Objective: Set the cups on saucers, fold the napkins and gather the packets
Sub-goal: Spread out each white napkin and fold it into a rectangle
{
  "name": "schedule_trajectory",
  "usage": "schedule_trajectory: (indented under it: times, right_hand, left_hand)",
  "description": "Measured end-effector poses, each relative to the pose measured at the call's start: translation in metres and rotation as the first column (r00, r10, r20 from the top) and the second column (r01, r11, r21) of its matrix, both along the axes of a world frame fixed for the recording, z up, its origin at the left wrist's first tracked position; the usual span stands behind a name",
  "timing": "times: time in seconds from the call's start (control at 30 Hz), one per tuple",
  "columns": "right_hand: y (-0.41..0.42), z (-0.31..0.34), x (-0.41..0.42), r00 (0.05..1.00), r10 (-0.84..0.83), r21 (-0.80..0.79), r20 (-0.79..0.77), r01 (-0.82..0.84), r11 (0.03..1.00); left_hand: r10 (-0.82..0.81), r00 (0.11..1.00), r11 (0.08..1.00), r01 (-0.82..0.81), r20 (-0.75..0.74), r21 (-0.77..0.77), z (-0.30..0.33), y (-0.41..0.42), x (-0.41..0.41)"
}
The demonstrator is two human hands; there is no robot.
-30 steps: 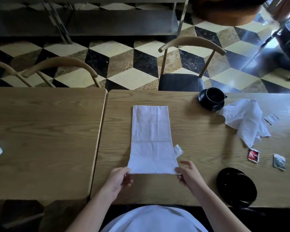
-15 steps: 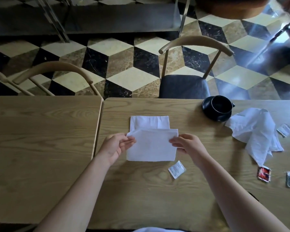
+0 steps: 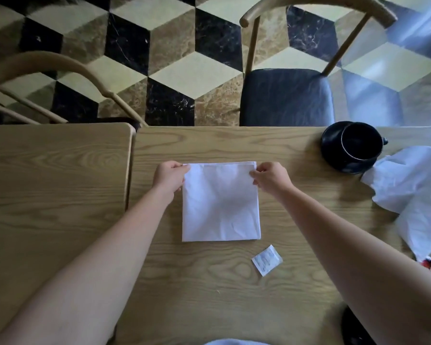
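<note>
At frame centre your left hand (image 3: 170, 176) and right hand (image 3: 271, 177) pinch the far corners of the square-folded white cloth napkin (image 3: 220, 202) on the wooden tabletop (image 3: 234, 290), while the crumpled white napkin (image 3: 413, 195) at right, the small white paper packet (image 3: 267, 260) and the black cup on its saucer (image 3: 352, 145) show folding and gathering remain.

Left hand (image 3: 170, 176), right hand (image 3: 271, 178) (pinching)

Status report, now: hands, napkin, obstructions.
Left hand and right hand pinch the folded napkin at its far corners. Napkin flat on table. White packet lies clear; crumpled napkin unfolded.
</note>
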State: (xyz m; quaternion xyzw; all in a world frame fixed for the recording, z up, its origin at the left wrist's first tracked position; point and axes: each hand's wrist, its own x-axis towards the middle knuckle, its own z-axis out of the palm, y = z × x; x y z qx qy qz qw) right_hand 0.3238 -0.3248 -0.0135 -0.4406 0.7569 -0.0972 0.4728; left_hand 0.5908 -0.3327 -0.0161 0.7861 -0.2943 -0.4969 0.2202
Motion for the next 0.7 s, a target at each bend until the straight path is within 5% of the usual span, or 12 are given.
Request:
schedule_trajectory:
  times: [0.17,0.27,0.37,0.5,0.6,0.7]
  right_hand:
    - [0.005,-0.005,0.003,0.990,0.032,0.012,-0.139,-0.031,0.999]
    - [0.037,0.006,0.016,0.972,0.124,-0.083,-0.200,-0.143,0.986]
    - [0.083,0.014,0.043,0.890,0.435,-0.079,-0.133,-0.447,0.891]
    - [0.135,0.005,0.070,0.719,0.692,-0.087,-0.070,-0.695,0.713]
    - [0.154,-0.007,0.069,0.692,0.707,-0.063,-0.144,-0.719,0.692]
    - [0.157,-0.012,0.052,0.729,0.647,0.002,-0.223,-0.663,0.748]
  left_hand:
    - [0.076,0.997,0.997,-0.076,0.024,-0.024,-0.005,0.001,-0.009]
    - [-0.162,0.915,0.967,0.222,0.369,-0.126,0.003,0.026,-0.014]
    - [-0.602,0.672,0.708,0.699,0.431,-0.102,0.009,0.076,-0.027]
    - [-0.796,0.461,0.450,0.884,0.391,-0.127,0.003,0.138,-0.033]
    - [-0.792,0.454,0.452,0.885,0.409,-0.108,-0.010,0.160,-0.026]
    - [-0.758,0.539,0.559,0.827,0.368,-0.059,-0.019,0.160,-0.016]
